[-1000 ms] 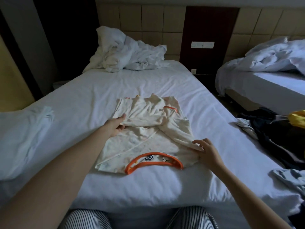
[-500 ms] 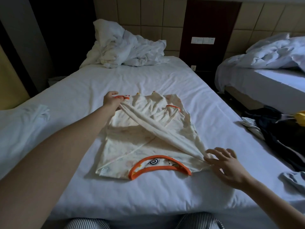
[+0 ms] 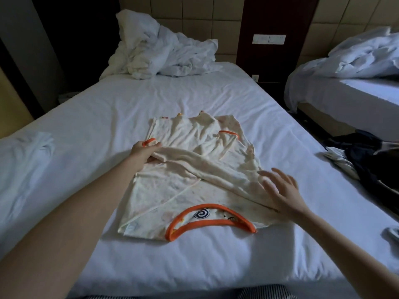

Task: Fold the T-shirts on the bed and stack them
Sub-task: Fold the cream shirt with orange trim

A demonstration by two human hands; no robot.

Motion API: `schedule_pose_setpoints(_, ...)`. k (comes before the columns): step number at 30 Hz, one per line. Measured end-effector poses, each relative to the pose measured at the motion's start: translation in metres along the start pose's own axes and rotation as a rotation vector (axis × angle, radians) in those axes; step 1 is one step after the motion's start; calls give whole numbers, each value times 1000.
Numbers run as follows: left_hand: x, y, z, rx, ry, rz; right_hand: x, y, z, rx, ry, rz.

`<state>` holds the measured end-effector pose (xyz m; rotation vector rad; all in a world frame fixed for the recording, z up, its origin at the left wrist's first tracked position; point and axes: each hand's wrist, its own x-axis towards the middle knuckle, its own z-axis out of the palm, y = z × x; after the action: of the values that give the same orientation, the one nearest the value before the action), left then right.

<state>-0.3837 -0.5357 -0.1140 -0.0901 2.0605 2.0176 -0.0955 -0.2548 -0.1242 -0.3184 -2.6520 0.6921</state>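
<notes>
A cream T-shirt with an orange neckline lies on the white bed, collar toward me and one side folded across its middle. My left hand grips the orange-edged sleeve at the shirt's left side. Over the shirt's right edge my right hand is spread with straight fingers, pressing or hovering just above the fold. A folded pale blue garment rests on the bed at the far left.
A crumpled white duvet sits at the head of the bed. Dark clothes are piled at the bed's right edge, a pale one below them. A second bed stands to the right across a narrow gap.
My left hand carried the sleeve from the shirt's middle out to its left side, then drew back a little toward me. My right hand let go of the right edge and opened flat.
</notes>
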Motion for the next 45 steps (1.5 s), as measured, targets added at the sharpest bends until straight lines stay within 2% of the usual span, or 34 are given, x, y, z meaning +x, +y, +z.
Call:
schedule_pose_setpoints(2, -1, -3, 5, -26, 37, -9, 30, -9, 8, -109, 88, 6)
schedule_pose_setpoints(5, -8, -6, 9, -187, 23, -15, 66, -11, 27, -195, 0, 96)
schedule_pose_setpoints(7, -6, -8, 6, -276, -38, -16, 71, -3, 41, -183, 5, 169)
schedule_pose_setpoints(11, 6, -12, -8, -463, -77, 12, 65, 11, 47, 71, 266, 252)
schedule_pose_setpoints(15, 21, -14, -15, -538, -95, 52, 68, 10, 46, 164, 319, 296)
schedule_pose_setpoints(19, 32, -13, -1, -335, -44, 92, 70, 13, 52, 93, 316, 322)
schedule_pose_setpoints(23, 26, -16, 17, 145, 170, 255, 72, 16, 57, -15, 287, 310)
schedule_pose_setpoints(25, 15, -19, 20, 299, 254, 360, 69, 13, 55, 14, 284, 308)
schedule_pose_setpoints(27, 8, -23, 17, 332, 268, 414, 62, 9, 50, 84, 338, 251)
schedule_pose_setpoints(29, 0, -21, 10, 350, 244, 413, 52, 4, 45, 122, 408, 142)
schedule_pose_setpoints(31, -12, -10, 3, 460, 213, 444, 42, 3, 40, 129, 403, 15)
schedule_pose_setpoints(34, -43, 7, -7, 571, 142, 558, 21, 6, 32, 110, 248, -168)
schedule_pose_setpoints(37, -94, -18, -30, 609, -63, 624, -17, 10, 30, 60, 102, -265)
schedule_pose_setpoints(38, -113, -36, -41, 652, -138, 665, -32, 10, 29, 32, 73, -272)
schedule_pose_setpoints(40, -142, -74, -62, 764, -158, 790, -57, 10, 27, -36, 26, -248)
schedule_pose_setpoints(43, -168, -90, -87, 790, -142, 763, -77, 4, 23, -125, -36, -197)
schedule_pose_setpoints(45, -179, -94, -92, 944, -95, 796, -81, -2, 23, -229, -33, -164)
